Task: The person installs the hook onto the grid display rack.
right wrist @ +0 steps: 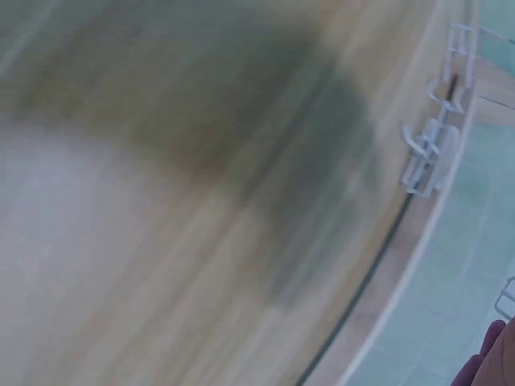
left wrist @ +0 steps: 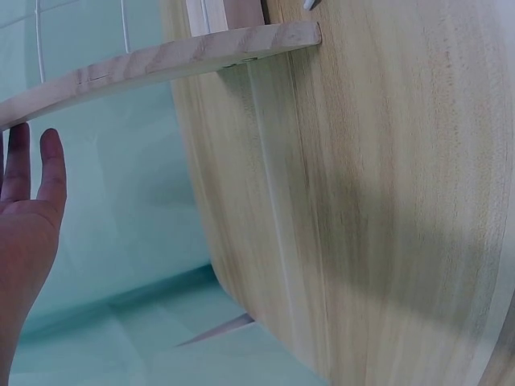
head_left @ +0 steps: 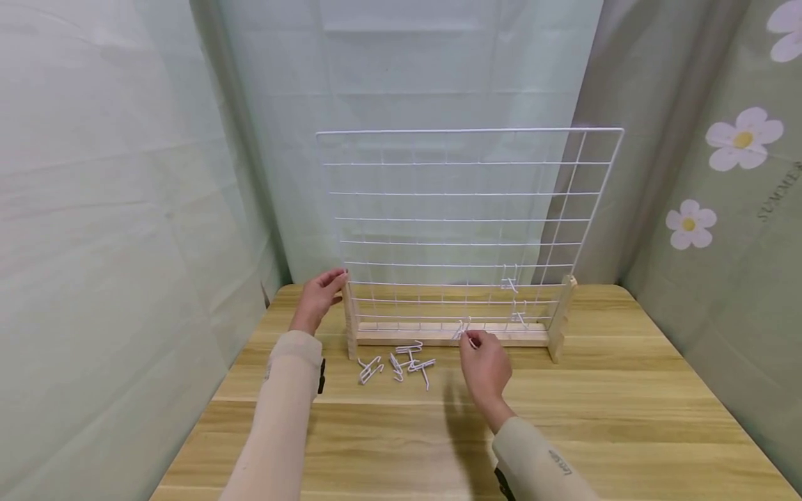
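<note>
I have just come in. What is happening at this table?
A person's right hand pinches a white wire hook near the bottom wires of a white grid; whether it is attached yet is unclear. The left hand touches the left wooden upright. Two other hooks hang on the grid's lower right part, and several loose hooks lie on the table in front.

Wht wire rack [head_left: 464, 220], upright, hook [head_left: 460, 328] in R hand [head_left: 485, 365]

Looks like a curtained-off nook tbh, home or studio idk. Pale green fabric [head_left: 138, 181] hangs L, R & behind the wood-grain counter [head_left: 626, 410], w/ white flowers [head_left: 743, 139] & "SUMMER" lettering [head_left: 780, 191] printed on the R side.
</note>
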Action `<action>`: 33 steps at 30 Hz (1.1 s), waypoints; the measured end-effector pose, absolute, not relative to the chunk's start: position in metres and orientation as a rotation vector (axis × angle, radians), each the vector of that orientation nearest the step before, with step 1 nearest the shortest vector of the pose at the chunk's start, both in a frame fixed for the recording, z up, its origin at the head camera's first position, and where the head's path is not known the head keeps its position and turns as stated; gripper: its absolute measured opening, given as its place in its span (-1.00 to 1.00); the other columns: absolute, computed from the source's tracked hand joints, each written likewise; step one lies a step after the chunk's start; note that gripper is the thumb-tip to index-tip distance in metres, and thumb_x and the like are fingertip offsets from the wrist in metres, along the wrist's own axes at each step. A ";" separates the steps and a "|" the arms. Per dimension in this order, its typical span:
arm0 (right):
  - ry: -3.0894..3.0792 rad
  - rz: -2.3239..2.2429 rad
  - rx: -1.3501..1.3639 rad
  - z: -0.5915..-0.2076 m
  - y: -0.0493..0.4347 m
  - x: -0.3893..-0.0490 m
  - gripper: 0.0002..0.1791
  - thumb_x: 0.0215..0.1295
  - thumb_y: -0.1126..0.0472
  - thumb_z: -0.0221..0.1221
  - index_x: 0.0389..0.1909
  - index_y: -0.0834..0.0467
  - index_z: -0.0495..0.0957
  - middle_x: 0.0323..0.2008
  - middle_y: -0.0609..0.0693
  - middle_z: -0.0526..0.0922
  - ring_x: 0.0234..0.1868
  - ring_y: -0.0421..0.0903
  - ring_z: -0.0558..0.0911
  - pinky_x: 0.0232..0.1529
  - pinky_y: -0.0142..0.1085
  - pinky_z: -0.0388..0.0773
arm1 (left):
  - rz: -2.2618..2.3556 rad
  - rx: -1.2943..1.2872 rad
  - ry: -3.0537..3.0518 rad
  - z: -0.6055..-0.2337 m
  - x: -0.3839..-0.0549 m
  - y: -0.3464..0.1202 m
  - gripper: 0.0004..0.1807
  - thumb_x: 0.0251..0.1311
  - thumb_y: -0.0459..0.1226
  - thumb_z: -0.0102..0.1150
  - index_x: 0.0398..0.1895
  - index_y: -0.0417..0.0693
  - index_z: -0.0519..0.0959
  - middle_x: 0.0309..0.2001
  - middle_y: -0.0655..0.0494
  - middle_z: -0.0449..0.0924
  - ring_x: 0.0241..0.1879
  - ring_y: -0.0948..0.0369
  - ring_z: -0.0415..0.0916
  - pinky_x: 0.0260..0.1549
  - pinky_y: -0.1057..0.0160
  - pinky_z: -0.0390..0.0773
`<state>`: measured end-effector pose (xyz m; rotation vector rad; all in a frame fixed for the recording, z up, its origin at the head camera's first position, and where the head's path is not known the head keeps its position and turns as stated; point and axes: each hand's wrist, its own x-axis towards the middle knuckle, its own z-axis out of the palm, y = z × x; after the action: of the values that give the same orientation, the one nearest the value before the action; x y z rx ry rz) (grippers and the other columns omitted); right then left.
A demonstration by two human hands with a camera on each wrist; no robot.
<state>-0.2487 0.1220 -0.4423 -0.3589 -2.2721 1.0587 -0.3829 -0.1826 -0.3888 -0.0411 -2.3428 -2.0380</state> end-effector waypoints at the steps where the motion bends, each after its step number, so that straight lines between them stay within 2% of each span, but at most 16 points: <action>1: -2.257 1.062 -0.351 -0.439 0.122 -0.250 -0.85 0.24 0.12 0.29 -0.35 0.09 0.77 -0.38 -0.02 0.72 -0.34 -0.02 0.69 -0.45 -0.10 0.51 | -2.038 -0.040 -2.342 -0.389 -0.383 -0.183 -0.47 0.45 -0.10 0.08 0.34 -0.23 0.42 0.32 -0.13 0.42 0.24 0.02 0.36 0.24 -0.05 0.39; 9: -2.165 1.082 -0.319 -0.415 0.124 -0.253 -0.85 0.22 0.09 0.31 -0.36 0.08 0.76 -0.38 -0.03 0.72 -0.33 -0.03 0.69 -0.44 -0.09 0.50 | -2.022 -0.060 -2.348 -0.390 -0.382 -0.183 -0.47 0.46 -0.10 0.08 0.34 -0.23 0.42 0.32 -0.16 0.41 0.30 -0.02 0.33 0.30 -0.09 0.30; 15: -2.087 1.087 -0.317 -0.398 0.129 -0.256 -0.85 0.21 0.12 0.29 -0.38 0.10 0.77 -0.40 0.00 0.75 -0.35 -0.03 0.71 -0.43 -0.06 0.52 | -2.050 -0.070 -2.337 -0.385 -0.378 -0.182 -0.48 0.46 -0.13 0.07 0.34 -0.27 0.41 0.33 -0.19 0.39 0.31 -0.03 0.33 0.30 -0.08 0.30; 22: -2.018 1.093 -0.376 -0.378 0.140 -0.260 -0.84 0.17 0.09 0.30 -0.42 0.08 0.77 -0.44 -0.03 0.76 -0.40 -0.01 0.70 -0.48 -0.05 0.46 | -2.023 -0.056 -2.352 -0.388 -0.382 -0.183 -0.45 0.45 -0.08 0.08 0.34 -0.23 0.41 0.32 -0.17 0.41 0.29 -0.02 0.34 0.28 -0.05 0.34; 33: -1.963 1.176 -0.445 -0.353 0.161 -0.265 -0.77 0.21 0.06 0.26 -0.36 0.14 0.74 -0.37 0.04 0.76 -0.32 0.02 0.70 -0.39 -0.09 0.41 | -2.047 -0.067 -2.326 -0.389 -0.382 -0.183 -0.47 0.46 -0.11 0.08 0.33 -0.26 0.42 0.30 -0.19 0.42 0.27 -0.01 0.35 0.28 -0.07 0.34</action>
<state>-0.2653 0.1609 -0.3529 -0.4451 -1.9631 1.1764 -0.3817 -0.1832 -0.3889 -0.0675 -2.3261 -2.0475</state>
